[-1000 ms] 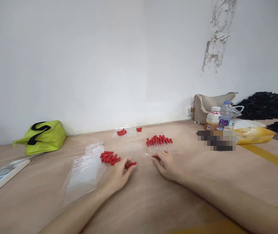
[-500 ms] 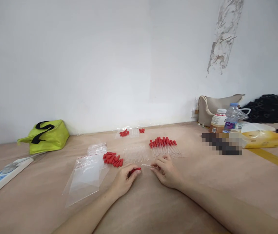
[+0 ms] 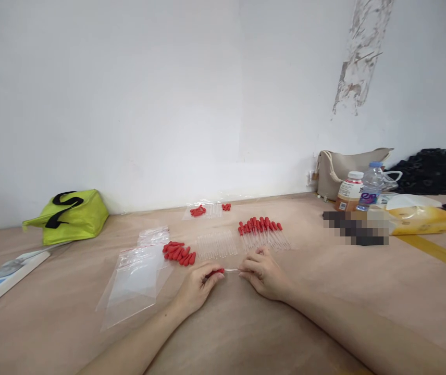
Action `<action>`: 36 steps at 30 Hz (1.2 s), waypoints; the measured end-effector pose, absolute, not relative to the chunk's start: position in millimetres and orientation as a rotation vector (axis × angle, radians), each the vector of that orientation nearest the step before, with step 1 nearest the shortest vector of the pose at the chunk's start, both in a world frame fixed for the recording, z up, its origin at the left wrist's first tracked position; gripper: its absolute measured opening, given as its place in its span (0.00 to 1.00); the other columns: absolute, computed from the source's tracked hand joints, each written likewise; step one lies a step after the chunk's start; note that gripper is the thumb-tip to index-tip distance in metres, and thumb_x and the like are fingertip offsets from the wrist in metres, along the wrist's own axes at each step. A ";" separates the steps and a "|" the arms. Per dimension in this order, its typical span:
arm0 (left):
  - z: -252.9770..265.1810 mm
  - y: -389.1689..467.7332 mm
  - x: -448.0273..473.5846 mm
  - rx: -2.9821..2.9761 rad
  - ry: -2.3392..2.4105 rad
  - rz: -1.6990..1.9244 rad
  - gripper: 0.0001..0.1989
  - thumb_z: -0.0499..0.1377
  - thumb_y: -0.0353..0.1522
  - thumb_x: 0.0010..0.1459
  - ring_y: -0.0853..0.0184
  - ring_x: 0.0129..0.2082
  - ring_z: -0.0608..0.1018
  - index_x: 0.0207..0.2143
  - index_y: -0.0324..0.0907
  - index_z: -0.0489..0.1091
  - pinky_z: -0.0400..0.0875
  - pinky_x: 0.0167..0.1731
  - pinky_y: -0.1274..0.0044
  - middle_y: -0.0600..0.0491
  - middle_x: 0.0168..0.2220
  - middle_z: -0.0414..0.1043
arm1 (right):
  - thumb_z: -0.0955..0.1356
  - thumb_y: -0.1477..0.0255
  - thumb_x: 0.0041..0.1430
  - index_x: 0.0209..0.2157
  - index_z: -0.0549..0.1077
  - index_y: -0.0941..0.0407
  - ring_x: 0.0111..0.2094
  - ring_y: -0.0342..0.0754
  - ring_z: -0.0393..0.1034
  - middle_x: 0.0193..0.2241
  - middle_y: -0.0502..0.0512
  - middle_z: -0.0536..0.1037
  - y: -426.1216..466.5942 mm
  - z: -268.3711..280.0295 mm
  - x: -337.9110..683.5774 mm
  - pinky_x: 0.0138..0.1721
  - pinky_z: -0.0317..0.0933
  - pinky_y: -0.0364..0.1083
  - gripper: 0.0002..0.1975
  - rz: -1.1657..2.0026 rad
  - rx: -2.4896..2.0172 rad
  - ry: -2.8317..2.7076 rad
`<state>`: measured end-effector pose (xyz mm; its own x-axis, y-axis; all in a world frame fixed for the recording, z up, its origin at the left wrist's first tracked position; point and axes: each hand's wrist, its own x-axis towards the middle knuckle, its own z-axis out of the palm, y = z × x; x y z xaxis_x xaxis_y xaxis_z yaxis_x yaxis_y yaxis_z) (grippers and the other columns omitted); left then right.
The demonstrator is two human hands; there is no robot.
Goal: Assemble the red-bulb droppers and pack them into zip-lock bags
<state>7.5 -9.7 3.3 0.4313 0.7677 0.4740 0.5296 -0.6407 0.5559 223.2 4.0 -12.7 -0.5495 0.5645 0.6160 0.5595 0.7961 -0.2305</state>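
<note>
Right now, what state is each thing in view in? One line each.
Left hand: closed on red bulb
Right hand: pinching clear tube
Clear tube: end at red bulb
Loose bulbs: piled, tubeless
Loose tubes: side by side, bulbless
Droppers: bulbs fitted, lying down
Plastic bags: lying flat
White-capped bottle: upright, closed
Blue-capped bottle: upright, closed
Tissue pack: open

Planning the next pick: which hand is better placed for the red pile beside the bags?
Left, probably: the left hand is nearer that red pile, though holding a red bulb; the right hand, farther off, pinches a clear tube.
</note>
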 end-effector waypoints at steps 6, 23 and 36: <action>7.8 -14.3 7.0 2.441 1.053 0.906 0.10 0.50 0.33 0.59 0.69 0.30 0.72 0.33 0.42 0.71 0.65 0.31 0.79 0.53 0.30 0.70 | 0.61 0.73 0.57 0.33 0.71 0.53 0.30 0.41 0.63 0.29 0.50 0.72 8.8 -12.5 226.0 0.39 0.46 0.47 0.08 -0.012 -0.773 -2.305; 3.2 -13.2 5.4 2.543 1.092 0.806 0.11 0.50 0.34 0.59 0.71 0.27 0.69 0.31 0.40 0.70 0.61 0.28 0.81 0.55 0.25 0.67 | 0.61 0.74 0.56 0.30 0.72 0.55 0.27 0.40 0.59 0.27 0.51 0.71 3.0 -11.2 221.9 0.34 0.41 0.46 0.08 -0.130 -0.781 -2.322; 1.8 -16.5 6.0 2.656 1.002 0.812 0.11 0.48 0.32 0.59 0.70 0.27 0.67 0.30 0.38 0.67 0.61 0.28 0.79 0.53 0.27 0.65 | 0.57 0.73 0.58 0.24 0.67 0.58 0.24 0.40 0.58 0.22 0.50 0.72 -10.0 -5.5 205.4 0.34 0.41 0.44 0.12 0.047 -0.972 -2.378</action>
<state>6.0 -16.5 1.8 0.6217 0.6568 0.4267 0.5535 -0.7539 0.3539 205.4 -10.0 -5.5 -0.5770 0.6544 0.4886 0.6344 0.7359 -0.2365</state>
